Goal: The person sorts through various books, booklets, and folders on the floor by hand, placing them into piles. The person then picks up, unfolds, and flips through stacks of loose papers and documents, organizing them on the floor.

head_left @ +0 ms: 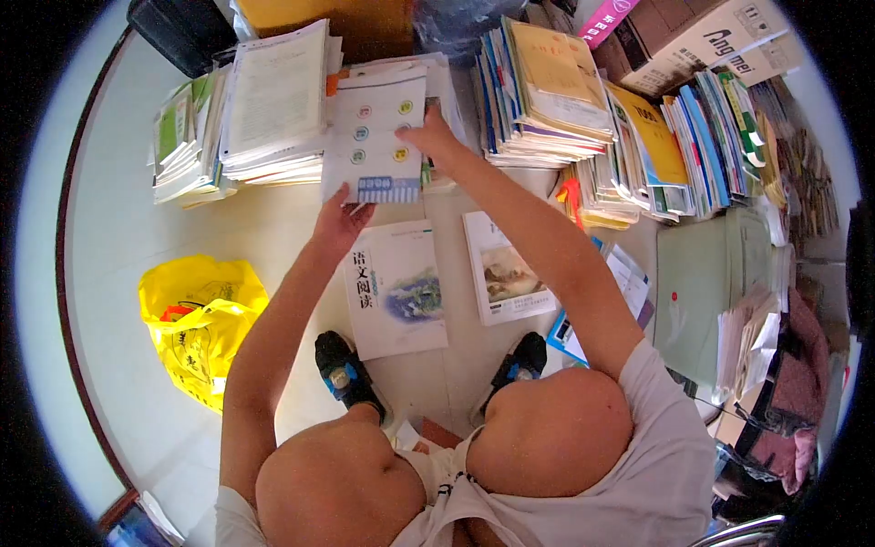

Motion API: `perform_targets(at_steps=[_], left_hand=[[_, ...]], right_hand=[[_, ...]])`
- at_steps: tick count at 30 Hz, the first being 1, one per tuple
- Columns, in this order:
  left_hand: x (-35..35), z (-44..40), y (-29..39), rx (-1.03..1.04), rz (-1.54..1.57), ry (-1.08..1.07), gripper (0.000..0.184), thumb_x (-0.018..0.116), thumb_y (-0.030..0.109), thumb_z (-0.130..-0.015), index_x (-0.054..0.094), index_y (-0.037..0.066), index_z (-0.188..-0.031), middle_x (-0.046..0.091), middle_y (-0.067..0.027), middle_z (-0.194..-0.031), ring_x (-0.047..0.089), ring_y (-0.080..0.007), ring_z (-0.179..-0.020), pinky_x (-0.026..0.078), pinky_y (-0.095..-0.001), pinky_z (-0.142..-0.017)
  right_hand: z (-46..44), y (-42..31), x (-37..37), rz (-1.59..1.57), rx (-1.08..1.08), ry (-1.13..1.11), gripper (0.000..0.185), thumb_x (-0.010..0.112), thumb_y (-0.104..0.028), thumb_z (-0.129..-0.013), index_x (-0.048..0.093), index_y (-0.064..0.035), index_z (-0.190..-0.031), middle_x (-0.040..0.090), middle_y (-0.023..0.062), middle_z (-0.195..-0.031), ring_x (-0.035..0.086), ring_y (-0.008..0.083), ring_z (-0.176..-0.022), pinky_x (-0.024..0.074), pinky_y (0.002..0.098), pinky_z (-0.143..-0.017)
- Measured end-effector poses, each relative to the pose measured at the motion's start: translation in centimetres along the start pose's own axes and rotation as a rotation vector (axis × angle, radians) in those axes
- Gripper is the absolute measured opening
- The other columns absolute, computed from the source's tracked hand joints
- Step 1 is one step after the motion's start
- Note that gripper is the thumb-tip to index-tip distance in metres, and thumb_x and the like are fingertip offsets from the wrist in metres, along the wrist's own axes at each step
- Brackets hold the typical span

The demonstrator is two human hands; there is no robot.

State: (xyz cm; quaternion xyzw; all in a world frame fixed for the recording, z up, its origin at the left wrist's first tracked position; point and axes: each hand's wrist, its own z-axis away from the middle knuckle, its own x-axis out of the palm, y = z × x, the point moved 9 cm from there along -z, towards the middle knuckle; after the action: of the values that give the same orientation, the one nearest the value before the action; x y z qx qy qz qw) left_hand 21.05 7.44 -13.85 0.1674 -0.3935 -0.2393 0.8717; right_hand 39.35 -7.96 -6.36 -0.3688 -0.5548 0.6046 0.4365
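Observation:
A white booklet [383, 137] with small coloured round pictures and a blue striped band is held in front of the back row of stacks. My left hand [342, 223] grips its lower edge from beneath, fingers bent under it. On its right edge, my right hand [433, 137] is closed with the thumb on top. Below the booklet, a white book with a green landscape cover [398, 290] lies flat on the floor. To its right lies another book with a brownish picture [510, 269]. Paper stacks [273, 100] stand just left of the held booklet.
Tall book stacks [547, 91] stand at the back right, more books [702, 137] beside them. A yellow plastic bag [202, 319] sits on the floor at left. At right are a pale green box [697, 292] and a cardboard box [702, 41]. My shoes [351, 374] flank the floor books.

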Motion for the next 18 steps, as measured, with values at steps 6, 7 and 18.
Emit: perform_targets(at_steps=[6,7,18], left_hand=[[-0.7,6.6,-4.2,-0.238,0.123,-0.054,0.044,0.063,0.028,-0.093,0.050,0.002,-0.126,0.056,-0.0174,-0.124,0.057,-0.0308,-0.112,0.047,-0.0440,-0.102],[-0.2,7.4,-4.3,-0.243,0.123,-0.120,0.047,0.062,0.030,-0.094,0.049,0.002,-0.129,0.056,-0.0172,-0.126,0.057,-0.0304,-0.113,0.046,-0.0446,-0.102],[4.2,7.4,-1.3,0.017,-0.574,-0.298,0.052,0.070,0.022,-0.091,0.046,0.001,-0.132,0.063,-0.0143,-0.121,0.060,-0.0247,-0.115,0.051,-0.0375,-0.095]], right_hand=[[7.4,0.6,-3.4,0.207,0.179,0.121,0.053,0.073,-0.001,-0.079,0.046,0.0031,-0.124,0.063,0.0184,-0.115,0.064,0.0267,-0.104,0.0555,0.0382,-0.086],[9.3,0.2,-3.2,0.051,0.217,0.087,0.054,0.074,-0.003,-0.079,0.046,0.0034,-0.124,0.063,0.0180,-0.115,0.064,0.0260,-0.104,0.0555,0.0377,-0.085],[14.8,0.9,-4.2,0.049,0.399,0.145,0.064,0.086,-0.021,-0.075,0.050,0.0032,-0.123,0.063,0.0172,-0.116,0.065,0.0225,-0.099,0.0556,0.0366,-0.084]])
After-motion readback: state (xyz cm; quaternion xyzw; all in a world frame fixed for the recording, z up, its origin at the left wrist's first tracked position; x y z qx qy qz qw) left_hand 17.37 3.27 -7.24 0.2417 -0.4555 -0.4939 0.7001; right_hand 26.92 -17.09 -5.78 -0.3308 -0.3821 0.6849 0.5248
